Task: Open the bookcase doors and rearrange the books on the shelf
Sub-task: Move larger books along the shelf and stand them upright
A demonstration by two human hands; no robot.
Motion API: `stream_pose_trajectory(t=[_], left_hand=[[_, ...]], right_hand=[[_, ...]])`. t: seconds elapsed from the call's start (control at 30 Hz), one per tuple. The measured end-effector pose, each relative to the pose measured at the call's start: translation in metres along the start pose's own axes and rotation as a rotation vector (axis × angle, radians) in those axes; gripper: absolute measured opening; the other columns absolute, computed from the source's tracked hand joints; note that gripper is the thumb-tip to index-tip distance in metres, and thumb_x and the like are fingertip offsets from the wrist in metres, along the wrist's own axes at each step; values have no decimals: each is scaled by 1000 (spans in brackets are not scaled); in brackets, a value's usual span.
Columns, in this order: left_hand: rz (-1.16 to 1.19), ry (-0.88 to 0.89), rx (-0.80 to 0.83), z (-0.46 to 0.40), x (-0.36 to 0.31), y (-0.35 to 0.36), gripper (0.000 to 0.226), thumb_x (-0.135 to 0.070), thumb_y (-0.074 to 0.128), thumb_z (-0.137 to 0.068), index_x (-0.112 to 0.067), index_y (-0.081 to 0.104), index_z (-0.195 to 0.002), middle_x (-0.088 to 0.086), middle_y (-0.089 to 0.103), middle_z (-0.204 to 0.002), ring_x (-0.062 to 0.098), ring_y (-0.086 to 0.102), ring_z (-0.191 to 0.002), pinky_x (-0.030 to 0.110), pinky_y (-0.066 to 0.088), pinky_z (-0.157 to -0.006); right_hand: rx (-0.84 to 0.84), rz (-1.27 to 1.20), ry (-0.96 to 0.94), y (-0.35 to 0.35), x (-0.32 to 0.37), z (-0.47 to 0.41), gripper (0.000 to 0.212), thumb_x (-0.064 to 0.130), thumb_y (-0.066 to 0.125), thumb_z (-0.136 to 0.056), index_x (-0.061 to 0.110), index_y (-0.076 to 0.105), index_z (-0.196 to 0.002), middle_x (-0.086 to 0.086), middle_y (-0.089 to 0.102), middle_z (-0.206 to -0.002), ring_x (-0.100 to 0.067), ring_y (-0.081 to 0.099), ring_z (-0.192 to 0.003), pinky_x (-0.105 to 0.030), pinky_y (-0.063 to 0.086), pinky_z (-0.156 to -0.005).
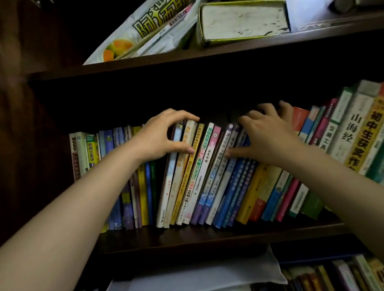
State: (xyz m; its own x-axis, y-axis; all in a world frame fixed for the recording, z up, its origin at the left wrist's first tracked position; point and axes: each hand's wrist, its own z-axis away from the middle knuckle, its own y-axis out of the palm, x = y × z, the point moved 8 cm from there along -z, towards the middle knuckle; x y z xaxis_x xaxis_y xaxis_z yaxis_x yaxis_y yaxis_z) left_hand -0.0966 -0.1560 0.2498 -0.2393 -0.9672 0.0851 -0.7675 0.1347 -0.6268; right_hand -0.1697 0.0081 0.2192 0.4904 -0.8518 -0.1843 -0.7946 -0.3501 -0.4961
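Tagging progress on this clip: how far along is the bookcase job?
Done: the doors are evidently open, since the dark wooden middle shelf is fully exposed. In hand: the left hand pinches the tops of the leaning white and yellow paperbacks, while the right hand reaches over the tilted blue-spined books. Left: most of the row still leans; the straightening is unfinished.

A row of colourful paperback books (203, 174) fills the dark wooden shelf (218, 235), upright at left, leaning leftward elsewhere.
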Motion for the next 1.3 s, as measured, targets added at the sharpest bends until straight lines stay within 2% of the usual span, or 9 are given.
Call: stream_pose_trajectory(t=[0.17, 0.3, 0.47, 0.63, 0.83, 0.9, 0.97, 1.13, 1.3], left_hand=[[-1, -1, -35, 2, 4, -7, 63, -28, 81, -69, -31, 53, -126, -2, 45, -134, 14, 38, -128, 34, 35, -105], [19, -15, -57, 8, 11, -13, 62, -29, 80, -69, -32, 53, -125, -1, 43, -131, 13, 37, -127, 28, 33, -102], [-1, -54, -114, 23, 29, -30, 61, -34, 79, -69, -28, 55, -125, 0, 43, -128, 14, 39, -123, 26, 33, -98], [-40, -83, -127, 30, 33, -38, 65, -33, 81, -67, -26, 55, -126, -6, 42, -114, 9, 40, -113, 18, 30, -88], [-28, -170, 62, 5, 37, -37, 89, -39, 85, -58, -29, 46, -137, -6, 40, -141, 12, 30, -134, 26, 26, -105], [-45, -199, 133, 3, 41, -30, 87, -45, 83, -56, -32, 48, -134, -5, 41, -141, 15, 32, -134, 31, 28, -106], [-23, -199, 162, 5, 44, -26, 87, -55, 79, -50, -35, 49, -129, -8, 46, -132, 15, 38, -130, 31, 31, -105], [52, -142, 139, 6, 41, -26, 67, -54, 76, -54, -38, 53, -115, -20, 53, -109, 3, 52, -105, 34, 46, -96], [61, -113, 82, 8, 35, -28, 79, -59, 69, -51, -29, 57, -123, -14, 52, -118, 10, 48, -117, 36, 43, -99]], right_hand=[[48, 22, -19, -3, 9, -10, 85, 81, 52, -66, 20, 52, -126, 2, 56, -122, -24, 33, -133, -55, 4, -111], [20, -43, -65, -11, 25, -20, 86, 74, 60, -66, 19, 48, -131, 1, 55, -124, -21, 43, -128, -54, 2, -111], [-55, -282, -208, -19, 67, -33, 90, 49, 77, -67, 16, 38, -141, -3, 48, -135, -22, 43, -125, -34, 36, -98], [-61, -657, -265, -11, 76, -37, 86, 27, 85, -64, 15, 43, -138, -4, 48, -132, -19, 46, -123, -40, 46, -98], [26, -1091, -90, 14, 72, -18, 106, 12, 81, -69, 23, 14, -151, 0, 44, -144, -11, 43, -130, -31, 44, -102], [75, -1157, -67, 24, 81, -10, 107, 11, 81, -69, 28, 14, -150, 2, 48, -139, -8, 48, -124, -23, 47, -92], [164, -1218, -15, 38, 94, -1, 123, 8, 82, -66, 35, -4, -150, 3, 47, -139, -7, 49, -120, -21, 47, -87], [132, -1081, 65, 45, 99, 6, 136, 20, 85, -65, 37, -24, -145, 0, 53, -135, -18, 55, -118, -34, 49, -90], [160, -993, 8, 42, 96, 3, 131, 22, 81, -72, 38, -29, -142, -1, 57, -131, -19, 62, -110, -34, 52, -86]])
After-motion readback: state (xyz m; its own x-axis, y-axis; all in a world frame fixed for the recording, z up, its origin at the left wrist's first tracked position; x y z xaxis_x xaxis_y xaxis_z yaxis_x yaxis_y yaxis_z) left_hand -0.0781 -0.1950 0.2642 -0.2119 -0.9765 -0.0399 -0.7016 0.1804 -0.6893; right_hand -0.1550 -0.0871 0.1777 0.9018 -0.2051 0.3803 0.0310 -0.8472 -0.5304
